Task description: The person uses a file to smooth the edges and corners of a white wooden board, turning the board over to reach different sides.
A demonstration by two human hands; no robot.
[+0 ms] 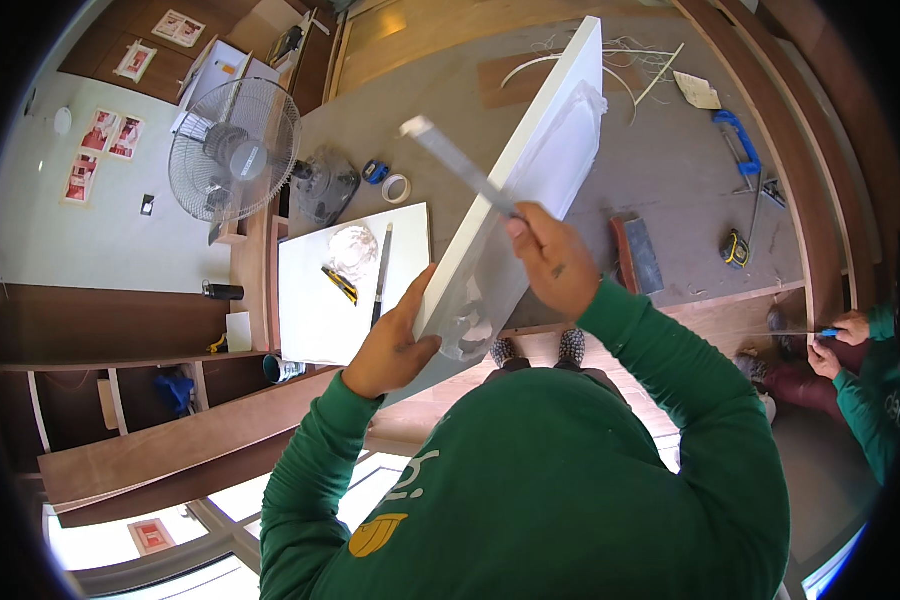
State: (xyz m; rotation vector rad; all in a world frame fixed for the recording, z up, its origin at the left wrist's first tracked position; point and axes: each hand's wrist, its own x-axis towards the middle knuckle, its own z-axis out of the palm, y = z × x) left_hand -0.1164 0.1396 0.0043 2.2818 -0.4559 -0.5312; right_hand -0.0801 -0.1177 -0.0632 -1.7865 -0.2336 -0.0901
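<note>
A white panel (533,128) stands tilted on edge in front of me, thin clear plastic film (470,325) clinging to its broad face. My left hand (392,343) grips the panel's lower left edge, thumb on the near side and fingers along the rim. In my right hand (558,258) is a long flat grey file (455,160) with a pale end, slanting up and left across the panel's narrow edge. Its motion blurs it slightly. On a white board (305,265) to the left lie a yellow-black utility knife (341,285) and a thin dark strip (383,262).
The grey-brown worktable holds a tape roll (396,189), blue tape measure (375,171), sanding block (637,256), yellow tape measure (736,249) and blue clamp (738,145). A fan (235,150) stands at left. At far right another person's hands (838,345) hold a blue-handled tool.
</note>
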